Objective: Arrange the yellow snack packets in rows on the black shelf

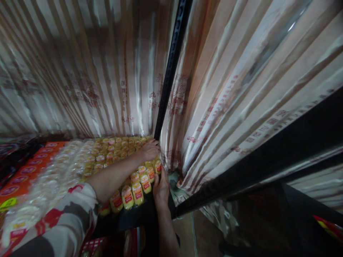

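Small yellow packaged snacks (137,192) with red and white labels stand in rows on a dark shelf (134,217). My left hand (150,150) reaches across them to the back right corner. It lies low over the packets, fingers stretched toward the foot of a black post. At the right end of the rows my right hand (161,189) is held upright, its thumb apart from the fingers. It touches or nearly touches the end packet (158,166); I see no clear grip. Its fingertips are partly hard to make out in the dim light.
The black perforated post (171,67) rises at the shelf corner. Pleated printed curtains (128,71) hang behind and to the right. Clear-wrapped pale packets (59,171) and an orange printed sheet (29,167) lie leftward. A dark rail (257,157) slants across the right, above tiled floor (205,232).
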Demonstrator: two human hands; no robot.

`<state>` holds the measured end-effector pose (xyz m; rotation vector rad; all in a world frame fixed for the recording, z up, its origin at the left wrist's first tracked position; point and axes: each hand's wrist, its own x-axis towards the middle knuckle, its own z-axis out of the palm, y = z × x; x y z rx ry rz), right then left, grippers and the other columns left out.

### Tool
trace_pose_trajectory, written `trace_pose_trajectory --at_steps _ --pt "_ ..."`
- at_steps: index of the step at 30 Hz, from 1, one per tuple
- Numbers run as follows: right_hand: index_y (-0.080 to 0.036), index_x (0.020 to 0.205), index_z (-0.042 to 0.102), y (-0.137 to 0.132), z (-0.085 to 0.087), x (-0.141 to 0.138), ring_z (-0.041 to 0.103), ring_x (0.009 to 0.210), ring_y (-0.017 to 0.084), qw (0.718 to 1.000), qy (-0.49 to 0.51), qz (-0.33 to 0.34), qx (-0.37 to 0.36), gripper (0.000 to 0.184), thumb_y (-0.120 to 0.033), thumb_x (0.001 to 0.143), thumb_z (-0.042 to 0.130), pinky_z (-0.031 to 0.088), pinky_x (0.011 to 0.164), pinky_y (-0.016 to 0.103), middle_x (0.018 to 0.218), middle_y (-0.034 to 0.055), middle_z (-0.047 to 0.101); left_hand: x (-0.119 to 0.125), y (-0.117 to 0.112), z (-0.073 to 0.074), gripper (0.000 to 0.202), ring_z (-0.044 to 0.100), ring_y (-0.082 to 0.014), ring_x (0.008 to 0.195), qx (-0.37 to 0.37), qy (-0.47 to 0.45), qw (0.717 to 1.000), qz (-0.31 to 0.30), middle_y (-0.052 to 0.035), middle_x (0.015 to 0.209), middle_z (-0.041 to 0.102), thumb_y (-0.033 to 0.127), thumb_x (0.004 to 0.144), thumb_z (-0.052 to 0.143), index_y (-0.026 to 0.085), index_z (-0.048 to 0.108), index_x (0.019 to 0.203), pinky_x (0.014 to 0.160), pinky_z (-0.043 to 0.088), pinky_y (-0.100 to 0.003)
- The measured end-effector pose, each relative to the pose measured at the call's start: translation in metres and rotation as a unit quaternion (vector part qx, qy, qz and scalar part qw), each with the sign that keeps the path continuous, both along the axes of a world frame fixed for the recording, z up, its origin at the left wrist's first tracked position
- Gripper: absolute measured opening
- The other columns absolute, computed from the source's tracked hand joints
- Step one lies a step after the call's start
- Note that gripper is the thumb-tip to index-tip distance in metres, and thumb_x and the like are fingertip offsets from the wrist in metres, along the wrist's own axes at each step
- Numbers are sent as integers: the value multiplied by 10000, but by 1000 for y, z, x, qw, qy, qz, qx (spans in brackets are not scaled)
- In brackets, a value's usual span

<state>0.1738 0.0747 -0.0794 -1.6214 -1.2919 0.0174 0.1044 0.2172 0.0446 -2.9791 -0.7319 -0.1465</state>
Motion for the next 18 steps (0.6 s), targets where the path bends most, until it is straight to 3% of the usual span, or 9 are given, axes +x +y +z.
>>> trace_pose_trajectory --at_steps 4,9,12,15,18 --pt "-72 1305 436 0 1 0 471 1206 228 1000 1 4 -3 454 -256 902 335 405 991 416 1267 187 530 -1 5 -2 184 443 -221 1141 3 26 1000 8 -37 959 684 125 808 499 197 666 783 1040 253 -407" --pt "-63 1339 392 1 4 1 414 1260 211 1000 -7 10 2 472 -233 903 328 371 1029 413 1334 181 472 -4 2 -9 255 352 -226 1279 -5 20 1000 13 -36 1112 650 127 834 457 208 645 985 1053 266 -405" --pt "-74 1351 384 2 4 2 395 1276 210 1000 -6 28 0 475 -211 901 314 358 1041 422 1349 168 461 -5 0 -13 272 340 -224 1301 -22 27 999 18 -45 1146 641 112 829 452 194 641 1007 1069 264 -408" --pt "-114 1364 377 2 4 2 412 1264 213 999 5 34 -4 481 -198 893 322 367 1033 432 1351 150 466 -5 1 -12 278 337 -222 1309 -37 41 998 17 -35 1134 653 88 785 498 201 646 991 1079 258 -421" --pt "-109 1370 367 1 5 2 415 1263 211 999 7 37 -4 488 -203 893 325 368 1033 426 1351 150 466 -5 1 -9 372 326 -226 1319 -41 35 998 15 -49 1162 639 67 775 493 206 595 1104 1067 275 -446"
